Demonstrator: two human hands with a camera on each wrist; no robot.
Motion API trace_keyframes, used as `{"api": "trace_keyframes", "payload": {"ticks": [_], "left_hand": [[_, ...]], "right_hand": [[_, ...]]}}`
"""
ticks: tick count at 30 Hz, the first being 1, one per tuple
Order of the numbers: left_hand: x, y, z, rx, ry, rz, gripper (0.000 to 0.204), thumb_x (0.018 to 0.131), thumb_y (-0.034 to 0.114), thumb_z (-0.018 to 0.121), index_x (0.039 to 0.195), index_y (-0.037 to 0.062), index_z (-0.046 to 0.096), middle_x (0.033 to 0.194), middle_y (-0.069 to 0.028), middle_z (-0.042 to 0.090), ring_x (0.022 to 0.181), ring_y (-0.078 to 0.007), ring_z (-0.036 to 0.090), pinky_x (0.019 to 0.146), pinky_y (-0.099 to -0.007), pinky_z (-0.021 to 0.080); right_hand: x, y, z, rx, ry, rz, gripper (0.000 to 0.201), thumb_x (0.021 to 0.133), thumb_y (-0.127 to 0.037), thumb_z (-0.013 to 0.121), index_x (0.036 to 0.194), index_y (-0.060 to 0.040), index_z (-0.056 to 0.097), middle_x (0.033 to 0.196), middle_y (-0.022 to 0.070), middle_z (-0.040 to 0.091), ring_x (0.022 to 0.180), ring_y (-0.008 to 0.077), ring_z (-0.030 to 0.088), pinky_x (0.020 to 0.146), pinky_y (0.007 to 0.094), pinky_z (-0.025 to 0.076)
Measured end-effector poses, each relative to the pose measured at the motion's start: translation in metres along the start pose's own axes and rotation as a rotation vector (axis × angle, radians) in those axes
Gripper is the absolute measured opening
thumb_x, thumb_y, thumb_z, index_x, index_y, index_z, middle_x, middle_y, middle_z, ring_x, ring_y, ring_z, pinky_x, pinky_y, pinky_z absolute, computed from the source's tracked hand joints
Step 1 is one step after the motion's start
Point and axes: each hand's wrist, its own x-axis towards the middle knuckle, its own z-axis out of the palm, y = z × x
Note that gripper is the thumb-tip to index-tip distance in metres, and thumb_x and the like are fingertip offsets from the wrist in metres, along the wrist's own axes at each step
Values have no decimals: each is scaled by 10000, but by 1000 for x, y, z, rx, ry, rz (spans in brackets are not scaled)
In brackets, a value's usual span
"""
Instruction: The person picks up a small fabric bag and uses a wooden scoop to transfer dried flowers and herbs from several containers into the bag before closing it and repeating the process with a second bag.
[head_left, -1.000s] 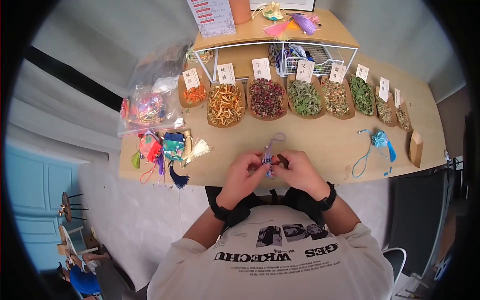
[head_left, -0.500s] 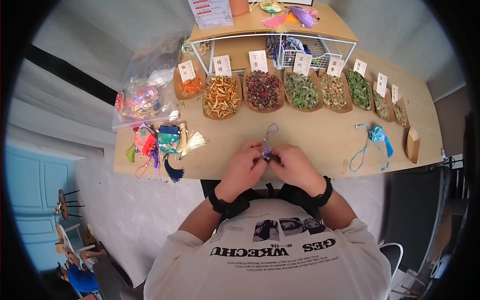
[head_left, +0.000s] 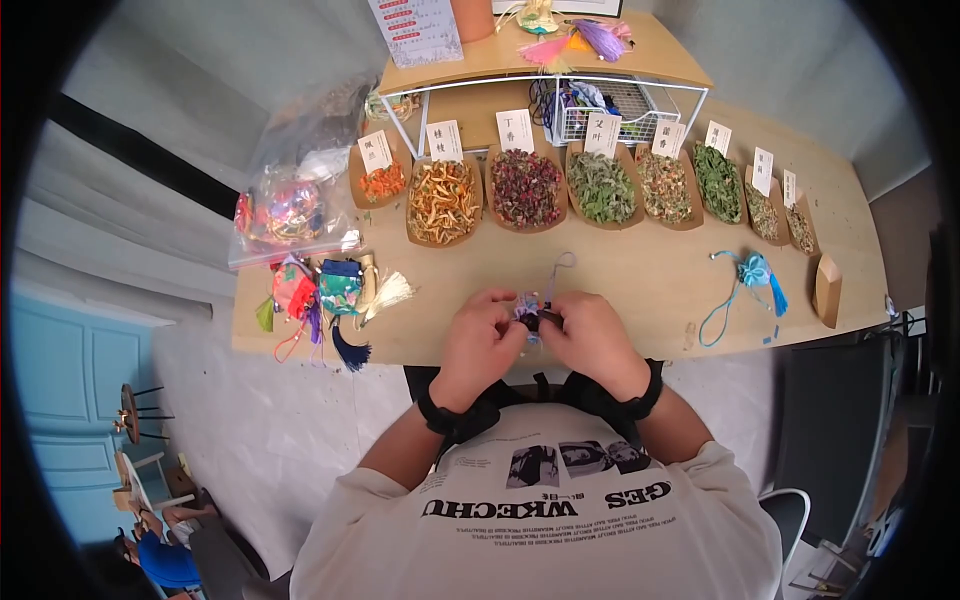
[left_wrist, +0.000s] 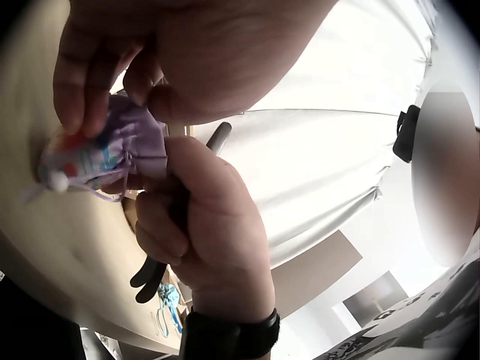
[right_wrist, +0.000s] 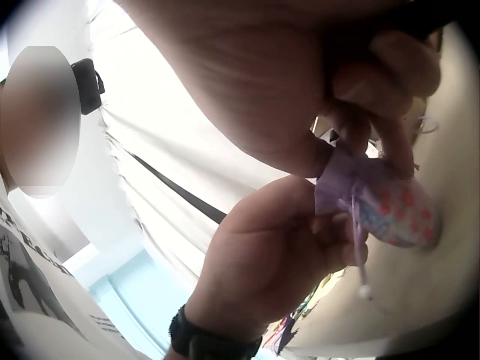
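A: Purple pouch [left_wrist: 139,142]: position, handling?
B: Near middle of the surface [head_left: 640,275]. Left hand [head_left: 478,340] and right hand [head_left: 592,340] pinch it by the mouth; right also grips a dark tool [left_wrist: 154,271]. Probably light, soft; hold at gathered neck.
A: Containers?
B: Far side, paper trays [head_left: 440,242]: yellow-brown strips [head_left: 443,203], dark red buds [head_left: 527,188], green leaves [head_left: 604,192].

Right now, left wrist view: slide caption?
Left hand and right hand hold a purple drawstring pouch, dark tool in the right.

Smooth purple cloth pouch [left_wrist: 135,142], glossy clear plastic bag [head_left: 290,205], wood-look tabletop [head_left: 650,275], matt paper box [head_left: 826,292]
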Motion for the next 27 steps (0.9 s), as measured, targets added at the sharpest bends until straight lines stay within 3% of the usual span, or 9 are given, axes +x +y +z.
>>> {"api": "trace_keyframes", "payload": {"ticks": [2,9,12,18,20,24,27], "left_hand": [[0,1,-1,136,49,92,169,753,46,669,650,-46,572,1000,-232,673,893,-335,678,706,-385,524],[5,3,-6,203,51,109,186,719,55,683,613,-30,556,979,-234,675,879,-343,678,708,-405,526],[5,3,-7,162,-13,-38,200,724,67,676,586,-31,569,935,-257,666,934,-384,671,752,-445,539],[7,6,-6,247,-16,81,170,716,62,683,669,-20,542,868,-209,617,804,-397,614,701,-475,503],[11,12,-8,294,-103,75,169,717,59,677,718,-14,524,799,-187,561,763,-395,577,672,-491,474],[13,6,-10,324,-66,132,176,723,63,669,768,-10,515,775,-184,535,749,-392,556,658,-492,458],[12,16,-13,348,-145,99,188,740,74,665,859,-18,552,805,-195,560,776,-402,570,672,-478,475]], "right_hand": [[-1,2,-1,-59,33,6,194,781,-166,680,764,26,657,782,231,648,740,425,641,698,508,517],[0,-5,-6,-9,87,-1,157,761,-130,670,727,21,643,747,211,626,744,418,627,681,497,510],[0,1,-4,-110,76,-12,150,760,-129,676,741,15,638,768,204,630,744,412,629,678,495,512],[-1,-1,3,-160,112,-38,167,769,-151,708,784,-3,633,813,193,646,725,403,654,660,486,545],[1,-3,1,-176,107,-51,166,767,-152,708,779,-4,633,811,189,647,724,400,656,659,486,546],[2,-8,-7,-281,11,-24,164,761,-156,704,775,-6,638,810,184,649,727,399,660,659,490,546],[0,-10,-6,-254,20,-36,163,757,-155,696,776,-3,640,800,187,648,728,400,661,659,494,543]]}}
